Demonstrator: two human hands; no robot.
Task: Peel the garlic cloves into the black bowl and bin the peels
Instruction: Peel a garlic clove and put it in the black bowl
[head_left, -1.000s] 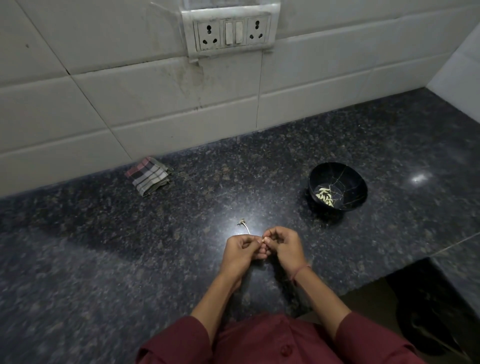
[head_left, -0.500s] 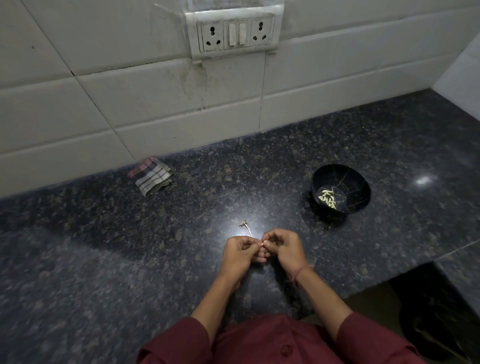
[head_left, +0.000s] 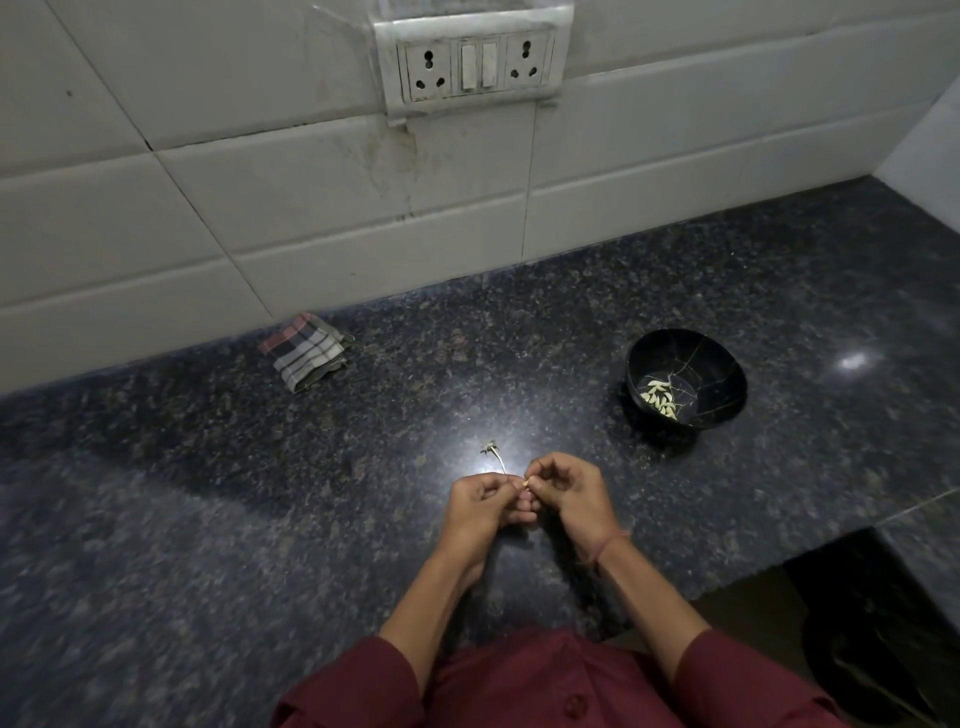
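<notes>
Clove: a small pale garlic clove (head_left: 526, 483) is pinched between the fingertips of both hands, over the countertop (head_left: 208, 519), nearer the person than the black bowl (head_left: 730, 382) and to its left, well apart from it.
Left hand: the left hand (head_left: 480, 506) has its fingers curled in, with thumb and forefinger nipping one end of the clove.
Right hand: the right hand (head_left: 569, 493) is curled too, its fingertips on the clove's other end. Whether skin is lifting is too small to tell.
Done: a little heap of peeled cloves (head_left: 658, 397) lies in the bowl's bottom.
Left: judging by this, the clove in hand must be finished and dropped in. Whether more cloves wait is hidden.
Peels: only a dry stalk (head_left: 493, 454) shows, left of the bowl, and binning looks not yet done.
Bin: a dark shape (head_left: 878, 649) sits below the bowl's near-right. It is possibly the bin, but I cannot tell.
Beyond: a checked cloth (head_left: 306, 351) lies far left of the bowl.
</notes>
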